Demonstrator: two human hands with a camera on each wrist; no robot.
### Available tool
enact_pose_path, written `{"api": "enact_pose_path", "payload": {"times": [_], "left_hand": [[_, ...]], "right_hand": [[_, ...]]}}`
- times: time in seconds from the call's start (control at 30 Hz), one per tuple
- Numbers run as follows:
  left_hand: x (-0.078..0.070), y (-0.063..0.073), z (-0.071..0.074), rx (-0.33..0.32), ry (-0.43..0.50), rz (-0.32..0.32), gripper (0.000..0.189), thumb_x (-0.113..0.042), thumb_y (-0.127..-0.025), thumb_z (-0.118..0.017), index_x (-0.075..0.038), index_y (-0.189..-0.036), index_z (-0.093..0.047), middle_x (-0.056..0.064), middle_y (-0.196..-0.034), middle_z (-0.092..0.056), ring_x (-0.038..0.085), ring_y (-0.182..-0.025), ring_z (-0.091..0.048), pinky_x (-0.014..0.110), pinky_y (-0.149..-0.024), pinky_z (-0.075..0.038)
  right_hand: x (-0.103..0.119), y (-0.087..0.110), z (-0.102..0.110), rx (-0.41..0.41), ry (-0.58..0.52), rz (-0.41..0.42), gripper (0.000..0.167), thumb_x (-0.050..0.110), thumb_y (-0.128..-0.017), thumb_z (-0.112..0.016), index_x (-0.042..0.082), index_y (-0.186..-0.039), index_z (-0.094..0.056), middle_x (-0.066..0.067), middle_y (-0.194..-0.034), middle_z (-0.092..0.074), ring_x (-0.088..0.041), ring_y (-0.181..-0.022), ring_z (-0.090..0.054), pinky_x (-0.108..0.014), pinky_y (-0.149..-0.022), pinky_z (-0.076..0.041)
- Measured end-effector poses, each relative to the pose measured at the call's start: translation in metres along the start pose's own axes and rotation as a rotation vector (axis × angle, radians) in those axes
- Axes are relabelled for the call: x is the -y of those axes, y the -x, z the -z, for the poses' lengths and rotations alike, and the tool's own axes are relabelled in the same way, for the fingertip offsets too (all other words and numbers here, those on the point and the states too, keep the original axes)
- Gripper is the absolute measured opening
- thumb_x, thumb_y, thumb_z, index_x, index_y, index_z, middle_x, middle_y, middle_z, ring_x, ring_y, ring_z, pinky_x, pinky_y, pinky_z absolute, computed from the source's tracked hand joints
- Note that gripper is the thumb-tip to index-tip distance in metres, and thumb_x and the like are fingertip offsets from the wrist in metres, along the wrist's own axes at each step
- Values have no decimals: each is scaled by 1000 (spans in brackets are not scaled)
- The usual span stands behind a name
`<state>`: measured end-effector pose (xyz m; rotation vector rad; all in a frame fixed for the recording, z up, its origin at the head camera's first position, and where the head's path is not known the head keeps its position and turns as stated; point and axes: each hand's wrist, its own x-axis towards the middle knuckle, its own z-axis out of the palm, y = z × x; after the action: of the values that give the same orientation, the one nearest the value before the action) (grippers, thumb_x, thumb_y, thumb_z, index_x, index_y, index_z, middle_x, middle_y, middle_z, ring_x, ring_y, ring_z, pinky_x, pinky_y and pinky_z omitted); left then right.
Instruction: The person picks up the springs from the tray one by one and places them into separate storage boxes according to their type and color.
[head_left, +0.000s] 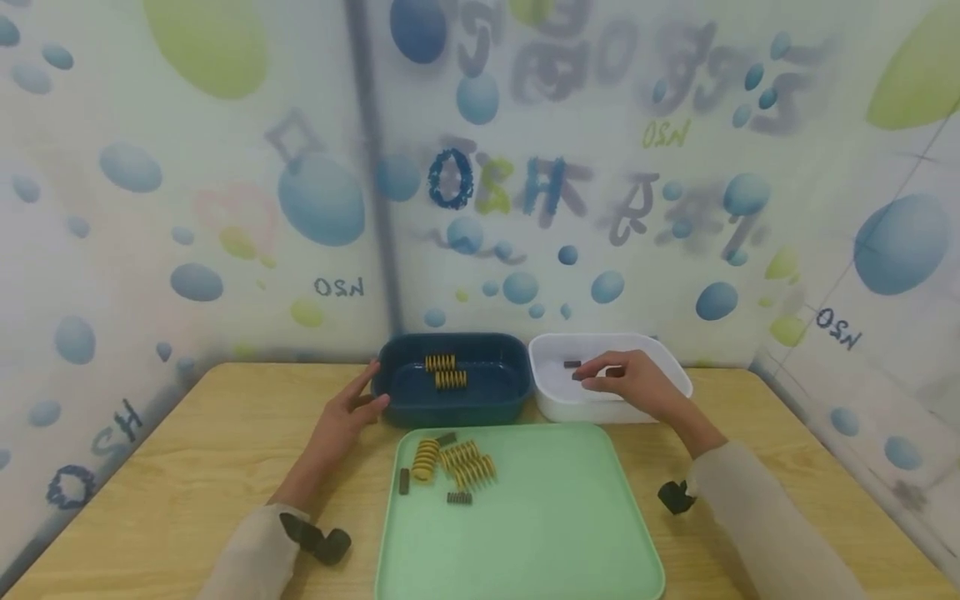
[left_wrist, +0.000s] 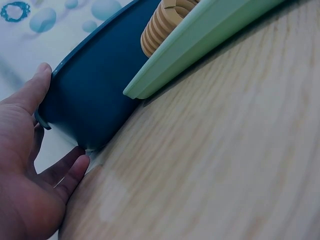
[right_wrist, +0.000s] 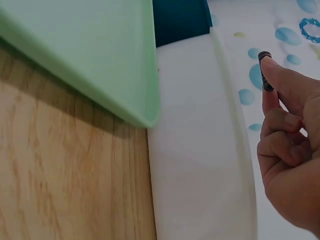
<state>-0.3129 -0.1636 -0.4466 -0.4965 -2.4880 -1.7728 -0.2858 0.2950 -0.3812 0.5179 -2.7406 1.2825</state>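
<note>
Beige sleeves (head_left: 772, 517) nearest; small dark coil spring (right_wrist: 264, 55) pinched over the white rectangular plastic bin (head_left: 577, 410).
My right hand (head_left: 633, 381) grasps that spring between thumb and forefinger, remaining fingers curled in; another small dark spring (head_left: 572, 364) lies in the bin. My left hand (head_left: 343, 421) has its fingers extended, gripping nothing, touching the left end of the dark blue plastic bin (head_left: 450, 414), which contains two yellow metal coil springs (head_left: 451, 380). In front of both bins, on the pale wood bench (head_left: 202, 467), sits a pale green tray (head_left: 555, 517) with rounded corners; toward its far left corner I count three yellow springs (head_left: 424, 461) and three small dark springs (head_left: 459, 498).
</note>
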Motion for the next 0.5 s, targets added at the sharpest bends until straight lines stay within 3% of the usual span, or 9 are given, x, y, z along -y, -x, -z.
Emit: {"api": "enact_pose_path", "payload": {"times": [0.3, 0.5], "left_hand": [[-4, 0, 0, 8, 16, -7, 64, -33, -95, -61, -22, -151, -32, -5, -156, -25, 30, -119, -50, 26, -82, -46], [-1, 0, 0, 11, 30, -7, 64, -33, -94, -61, -22, -151, -32, -6, -156, -24, 29, -121, -49, 26, -83, -47]], "right_hand": [[-11, -11, 7, 36, 18, -43, 23, 32, -85, -74, 19, -104, -74, 3, -108, -70, -20, -109, -58, -41, -92, -47], [-13, -17, 8, 52, 25, -91, 22, 33, -85, -73, 22, -104, -75, 5, -111, -68, -19, -110, -56, -42, -93, -45]]}}
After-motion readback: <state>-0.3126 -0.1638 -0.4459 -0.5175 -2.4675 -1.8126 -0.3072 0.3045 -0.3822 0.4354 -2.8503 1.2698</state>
